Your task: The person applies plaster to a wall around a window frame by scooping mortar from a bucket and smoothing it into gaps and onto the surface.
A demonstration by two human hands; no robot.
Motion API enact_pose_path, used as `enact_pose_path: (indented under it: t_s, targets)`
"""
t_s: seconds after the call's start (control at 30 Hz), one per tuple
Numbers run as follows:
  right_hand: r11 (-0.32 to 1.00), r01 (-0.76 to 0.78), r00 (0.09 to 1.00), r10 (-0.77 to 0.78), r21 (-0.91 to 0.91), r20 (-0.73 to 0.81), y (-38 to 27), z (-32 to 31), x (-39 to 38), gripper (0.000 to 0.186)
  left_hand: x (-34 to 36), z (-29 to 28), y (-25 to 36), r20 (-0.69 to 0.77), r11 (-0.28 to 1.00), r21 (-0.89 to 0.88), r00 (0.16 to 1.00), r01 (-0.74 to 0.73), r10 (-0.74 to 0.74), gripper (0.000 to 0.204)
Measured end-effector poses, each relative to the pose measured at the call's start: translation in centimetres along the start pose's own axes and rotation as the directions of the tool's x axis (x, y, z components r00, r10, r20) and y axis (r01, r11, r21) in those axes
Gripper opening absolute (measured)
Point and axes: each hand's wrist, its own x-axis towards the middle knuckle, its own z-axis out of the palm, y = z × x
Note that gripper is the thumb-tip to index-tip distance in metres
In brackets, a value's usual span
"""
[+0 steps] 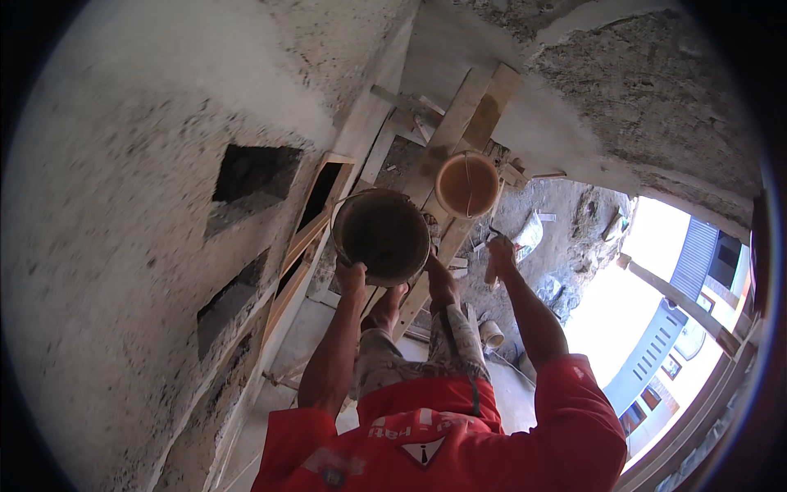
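Note:
My left hand (352, 277) grips the near rim of a dark bucket (381, 238) that is tilted toward me. Grey stuff like wet mortar coats its shaded inside. Out to the right, my right hand (502, 252) is closed round a hand tool (490, 273) that looks like a trowel, with its tan part pointing back toward me. How much of the tool lies inside the fist is hidden. Beyond the dark bucket an orange bucket (467, 184) with a thin wire handle stands on wooden planks. Its contents I cannot make out clearly.
I stand barefoot on narrow planks (451, 123) raised above a rubble-strewn floor. A rough plastered wall (164, 139) with square openings (254, 176) rises close on the left, beside a wooden frame (307, 230). A small pale bucket (492, 334) sits lower down. Daylight enters from the right.

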Motion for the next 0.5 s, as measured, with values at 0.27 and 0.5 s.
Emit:
enact_pose_path:
  t_s: [0.27, 0.5]
  targets:
    - [0.737, -0.242, 0.934, 0.354, 0.631, -0.054, 3.7, 12.1, 16.3, 0.017, 6.9, 5.3, -2.6, -0.03, 0.996, 0.032, 0.996, 0.088, -0.087, 0.069]
    - [0.572, -0.338, 0.895, 0.44, 0.747, 0.068, 4.9, 13.3, 17.7, 0.026, 13.4, 7.8, -3.2, -0.02, 0.997, 0.068, 0.999, 0.044, -0.043, 0.069]
